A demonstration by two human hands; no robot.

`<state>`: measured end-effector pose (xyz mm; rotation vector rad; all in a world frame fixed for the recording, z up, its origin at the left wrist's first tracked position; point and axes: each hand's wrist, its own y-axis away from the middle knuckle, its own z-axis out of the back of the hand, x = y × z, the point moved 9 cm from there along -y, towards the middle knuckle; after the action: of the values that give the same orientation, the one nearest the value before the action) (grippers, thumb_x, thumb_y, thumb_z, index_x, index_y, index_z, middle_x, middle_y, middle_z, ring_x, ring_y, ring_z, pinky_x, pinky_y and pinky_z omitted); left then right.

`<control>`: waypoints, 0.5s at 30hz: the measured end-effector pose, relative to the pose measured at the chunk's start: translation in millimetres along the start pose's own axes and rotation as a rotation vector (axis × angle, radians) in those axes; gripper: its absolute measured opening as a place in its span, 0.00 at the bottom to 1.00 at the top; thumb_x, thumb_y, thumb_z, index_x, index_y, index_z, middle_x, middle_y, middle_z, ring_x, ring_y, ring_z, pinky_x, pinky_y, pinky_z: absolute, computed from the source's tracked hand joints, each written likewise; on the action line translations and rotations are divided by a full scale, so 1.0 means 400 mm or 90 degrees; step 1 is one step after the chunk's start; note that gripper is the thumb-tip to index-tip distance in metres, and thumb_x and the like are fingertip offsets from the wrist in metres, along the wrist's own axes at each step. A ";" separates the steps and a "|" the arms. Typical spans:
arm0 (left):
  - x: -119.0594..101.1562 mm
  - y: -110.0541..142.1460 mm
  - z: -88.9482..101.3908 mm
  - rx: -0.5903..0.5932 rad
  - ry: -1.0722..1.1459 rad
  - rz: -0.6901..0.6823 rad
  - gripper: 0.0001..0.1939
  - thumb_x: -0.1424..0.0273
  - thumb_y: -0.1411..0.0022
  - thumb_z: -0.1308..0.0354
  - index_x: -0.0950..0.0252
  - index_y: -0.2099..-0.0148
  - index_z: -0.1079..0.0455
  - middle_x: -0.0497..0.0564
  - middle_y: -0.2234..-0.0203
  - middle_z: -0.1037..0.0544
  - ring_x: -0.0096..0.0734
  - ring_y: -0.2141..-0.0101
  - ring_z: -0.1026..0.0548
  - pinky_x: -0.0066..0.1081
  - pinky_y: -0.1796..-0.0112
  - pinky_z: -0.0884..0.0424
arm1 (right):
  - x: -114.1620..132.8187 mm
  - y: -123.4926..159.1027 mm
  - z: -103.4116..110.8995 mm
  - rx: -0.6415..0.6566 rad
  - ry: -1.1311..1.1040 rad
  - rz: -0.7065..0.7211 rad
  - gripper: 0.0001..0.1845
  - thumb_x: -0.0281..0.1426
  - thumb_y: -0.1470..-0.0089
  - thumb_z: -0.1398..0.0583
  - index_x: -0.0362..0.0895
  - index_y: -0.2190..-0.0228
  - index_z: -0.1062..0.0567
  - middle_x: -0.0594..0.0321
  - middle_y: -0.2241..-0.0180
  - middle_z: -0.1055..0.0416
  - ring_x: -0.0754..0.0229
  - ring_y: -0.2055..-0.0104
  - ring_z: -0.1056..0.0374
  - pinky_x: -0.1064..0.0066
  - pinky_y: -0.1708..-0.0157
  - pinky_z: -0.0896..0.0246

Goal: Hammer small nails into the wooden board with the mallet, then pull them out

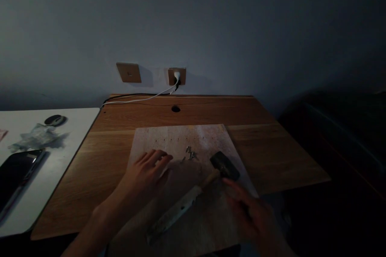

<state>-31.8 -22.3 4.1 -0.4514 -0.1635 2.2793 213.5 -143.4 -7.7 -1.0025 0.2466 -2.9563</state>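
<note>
A mallet (177,208) lies slantwise on a light board (208,130), its dark head (224,165) at the upper right and its pale handle running down to the lower left. My left hand (150,168) rests over the board's left side, fingers bent but apart, with nothing in it. Just right of its fingertips lies a small heap of metal nails or screws (190,153). My right hand (245,204) is beside the mallet's head, index finger stretched towards it; touching or not, I cannot tell. Small dark holes (186,139) run in a row across the board's far part.
The board lies on a wooden desk (271,148) against the wall. Behind it, cables run from a wall socket (177,76). To the left, a white table (75,128) bears a phone or tablet (18,172), a crumpled clear bag (40,135) and a round dark object (54,120).
</note>
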 end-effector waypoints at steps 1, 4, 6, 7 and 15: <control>-0.017 -0.029 -0.017 0.028 0.002 -0.026 0.12 0.73 0.32 0.45 0.62 0.47 0.29 0.56 0.54 0.22 0.44 0.56 0.23 0.44 0.54 0.24 | 0.035 -0.007 -0.038 0.075 -0.007 0.010 0.24 0.44 0.33 0.45 0.56 0.40 0.25 0.68 0.79 0.23 0.56 0.78 0.24 0.70 0.76 0.28; -0.055 -0.087 -0.070 0.109 0.006 -0.081 0.12 0.77 0.35 0.44 0.64 0.50 0.28 0.56 0.57 0.23 0.44 0.57 0.24 0.42 0.56 0.24 | 0.100 -0.026 -0.137 0.278 -0.036 -0.017 0.29 0.46 0.33 0.44 0.55 0.35 0.30 0.63 0.74 0.20 0.54 0.73 0.22 0.68 0.72 0.27; -0.068 -0.105 -0.093 0.139 0.011 -0.103 0.13 0.79 0.35 0.45 0.65 0.49 0.28 0.56 0.57 0.24 0.42 0.57 0.25 0.41 0.55 0.24 | 0.105 -0.048 -0.159 0.301 -0.038 -0.075 0.30 0.49 0.33 0.46 0.51 0.37 0.27 0.56 0.67 0.19 0.51 0.66 0.21 0.65 0.66 0.26; -0.071 -0.110 -0.098 0.146 0.011 -0.111 0.13 0.79 0.35 0.45 0.65 0.49 0.28 0.56 0.57 0.24 0.41 0.57 0.25 0.40 0.55 0.25 | 0.101 -0.057 -0.164 0.301 -0.044 -0.106 0.30 0.50 0.33 0.47 0.50 0.39 0.25 0.54 0.65 0.19 0.49 0.63 0.21 0.63 0.63 0.27; -0.100 -0.125 -0.076 0.135 -0.057 -0.194 0.09 0.78 0.34 0.43 0.64 0.54 0.26 0.55 0.57 0.25 0.40 0.57 0.25 0.39 0.55 0.26 | 0.054 -0.026 -0.158 0.228 -0.373 -0.235 0.27 0.56 0.37 0.45 0.47 0.62 0.22 0.62 0.72 0.24 0.58 0.71 0.27 0.71 0.71 0.36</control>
<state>39.0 -18.4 -0.4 -0.1991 -0.0315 1.9907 158.4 -125.2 -42.7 -1.9269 -0.5027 -2.6502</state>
